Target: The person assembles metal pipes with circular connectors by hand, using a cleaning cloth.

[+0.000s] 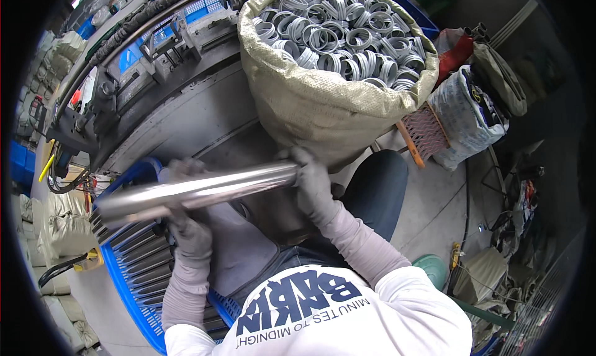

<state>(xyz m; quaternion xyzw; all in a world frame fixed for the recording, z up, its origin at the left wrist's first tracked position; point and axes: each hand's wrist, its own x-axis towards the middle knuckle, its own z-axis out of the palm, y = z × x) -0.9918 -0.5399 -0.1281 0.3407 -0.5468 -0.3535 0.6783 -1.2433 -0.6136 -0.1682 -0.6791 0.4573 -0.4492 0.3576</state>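
The person's left hand (192, 235) and right hand (313, 188), both in gray gloves, are grasping one shiny metal tube (214, 190). The right grip closes around its right end; the left grip goes around it nearer to the other end, which is blurred. The tube is in the air in front of the body, slightly tilted, and its left part is over a blue basket (118, 288) with dark rods (146, 256). Beyond the right hand there stands a big beige sack (323, 111), full of gray rings (323, 39).
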